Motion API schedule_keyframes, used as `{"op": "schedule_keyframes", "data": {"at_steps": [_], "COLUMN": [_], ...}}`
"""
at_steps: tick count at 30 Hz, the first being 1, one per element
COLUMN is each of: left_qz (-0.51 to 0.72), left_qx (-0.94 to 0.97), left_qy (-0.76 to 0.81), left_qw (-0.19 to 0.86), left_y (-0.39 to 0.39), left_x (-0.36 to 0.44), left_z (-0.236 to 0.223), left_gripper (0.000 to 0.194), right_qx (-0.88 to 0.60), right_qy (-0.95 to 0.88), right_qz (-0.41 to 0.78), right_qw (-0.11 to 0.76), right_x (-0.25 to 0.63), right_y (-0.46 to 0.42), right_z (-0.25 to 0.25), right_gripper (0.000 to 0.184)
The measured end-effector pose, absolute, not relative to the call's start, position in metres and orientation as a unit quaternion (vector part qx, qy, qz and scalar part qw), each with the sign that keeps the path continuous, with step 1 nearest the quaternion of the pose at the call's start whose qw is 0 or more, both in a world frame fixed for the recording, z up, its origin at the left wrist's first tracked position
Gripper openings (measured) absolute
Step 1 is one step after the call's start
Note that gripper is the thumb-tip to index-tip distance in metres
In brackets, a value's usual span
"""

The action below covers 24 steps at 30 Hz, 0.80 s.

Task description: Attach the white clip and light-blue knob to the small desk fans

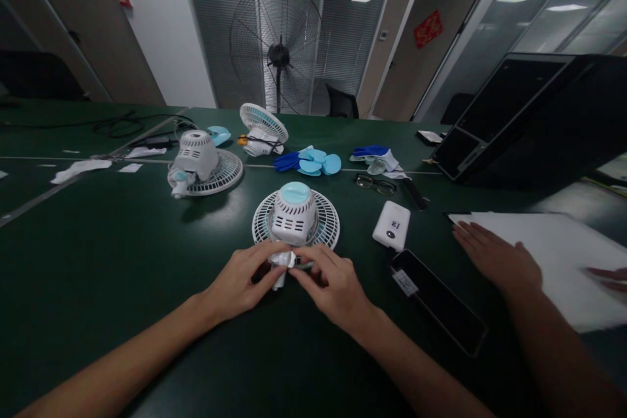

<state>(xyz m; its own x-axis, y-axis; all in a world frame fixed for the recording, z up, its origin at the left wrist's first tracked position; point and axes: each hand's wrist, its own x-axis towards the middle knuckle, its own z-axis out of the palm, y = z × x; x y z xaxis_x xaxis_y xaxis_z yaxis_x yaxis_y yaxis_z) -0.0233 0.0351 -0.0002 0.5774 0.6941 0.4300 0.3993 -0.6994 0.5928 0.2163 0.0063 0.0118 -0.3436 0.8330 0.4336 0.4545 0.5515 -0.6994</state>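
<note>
A small white fan [295,215] with a pale blue cap lies face down on its round grille in front of me on the dark green table [122,255]. My left hand [240,281] and my right hand [333,287] meet at its near side. Both pinch the fan's white clip base [283,264], fingers curled around it.
Another person's hand [494,258] rests flat on a white sheet [553,255] at the right. A white power bank [392,225] and a black phone [438,300] lie beside it. Farther back are two more small fans [203,163] [262,127], blue blades [313,162], glasses [376,183], a laptop [509,117].
</note>
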Motion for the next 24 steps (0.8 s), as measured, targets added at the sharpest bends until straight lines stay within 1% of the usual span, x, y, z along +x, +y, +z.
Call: {"op": "schedule_keyframes", "data": {"at_steps": [1,3,4,5,8,10,11,12,13,14,16,18,21,22,24], "left_qz": [0.333,0.334,0.334,0.331,0.322,0.315,0.314,0.315,0.316,0.318,0.322,0.329,0.333,0.333,0.330], "left_qx": [0.858,0.858,0.859,0.861,0.870,0.872,0.872,0.871,0.869,0.868,0.866,0.864,0.867,0.869,0.870], "left_qy": [0.320,0.322,0.321,0.319,0.309,0.310,0.311,0.313,0.315,0.317,0.317,0.314,0.308,0.307,0.307], "left_qw": [0.222,0.221,0.220,0.218,0.210,0.210,0.211,0.212,0.212,0.213,0.214,0.215,0.204,0.200,0.198], "left_y": [0.035,0.035,0.034,0.034,0.034,0.035,0.035,0.035,0.035,0.035,0.035,0.034,0.034,0.035,0.035], "left_x": [-0.024,-0.024,-0.024,-0.024,-0.022,-0.021,-0.021,-0.021,-0.021,-0.021,-0.021,-0.021,-0.021,-0.021,-0.021], "left_z": [-0.001,-0.001,-0.001,0.000,0.001,0.001,0.001,0.001,0.000,0.000,-0.001,0.000,0.000,0.000,0.000], "left_gripper": [0.035,0.035,0.035,0.034,0.033,0.034,0.035,0.035,0.035,0.035,0.035,0.035,0.033,0.032,0.031], "right_qx": [-0.396,-0.396,-0.408,-0.425,-0.468,-0.471,-0.470,-0.470,-0.464,-0.452,-0.424,-0.406,-0.420,-0.432,-0.453], "right_qy": [-0.800,-0.798,-0.783,-0.762,-0.670,-0.638,-0.643,-0.660,-0.686,-0.715,-0.763,-0.788,-0.765,-0.745,-0.701], "right_qz": [0.217,0.207,0.217,0.242,0.393,0.455,0.448,0.418,0.375,0.330,0.258,0.226,0.248,0.275,0.352], "right_qw": [0.395,0.405,0.416,0.424,0.421,0.405,0.406,0.411,0.416,0.418,0.413,0.404,0.421,0.428,0.422], "right_x": [0.218,0.216,0.212,0.208,0.198,0.197,0.198,0.202,0.206,0.210,0.218,0.221,0.216,0.213,0.208], "right_y": [0.007,0.008,0.009,0.010,0.010,0.010,0.010,0.009,0.009,0.009,0.009,0.010,0.013,0.013,0.014], "right_z": [0.011,0.010,0.010,0.009,0.007,0.006,0.006,0.007,0.007,0.008,0.009,0.009,0.007,0.006,0.004], "right_gripper": [0.026,0.019,0.015,0.015,0.035,0.041,0.039,0.032,0.024,0.021,0.027,0.023,0.017,0.019,0.031]}}
